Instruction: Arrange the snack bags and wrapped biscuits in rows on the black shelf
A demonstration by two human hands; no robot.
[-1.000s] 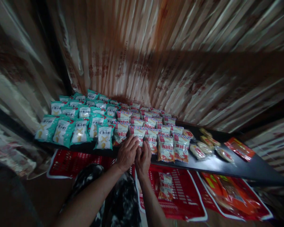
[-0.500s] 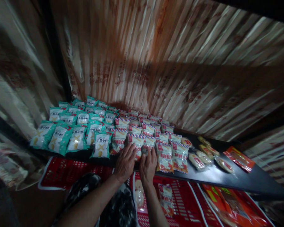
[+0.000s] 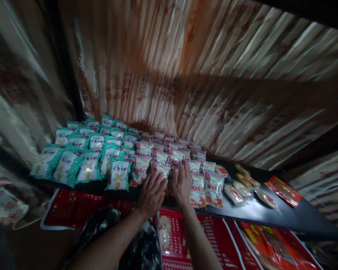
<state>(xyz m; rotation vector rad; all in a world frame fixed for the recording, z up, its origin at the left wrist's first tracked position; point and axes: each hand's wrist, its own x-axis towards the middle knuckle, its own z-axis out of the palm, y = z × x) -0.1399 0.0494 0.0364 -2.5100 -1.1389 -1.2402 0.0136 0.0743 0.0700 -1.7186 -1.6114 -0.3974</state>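
From the head camera, we see our left hand (image 3: 152, 193) and right hand (image 3: 181, 183), fingers straightened rather than clenched, laid against plump, shiny snack pouches (image 3: 161, 168), cream and red with striped top edges, rowed on a black shelf (image 3: 239, 209) beside teal-and-white packets (image 3: 119, 175).

The head camera looks forward and down over the shelf (image 3: 250, 210).
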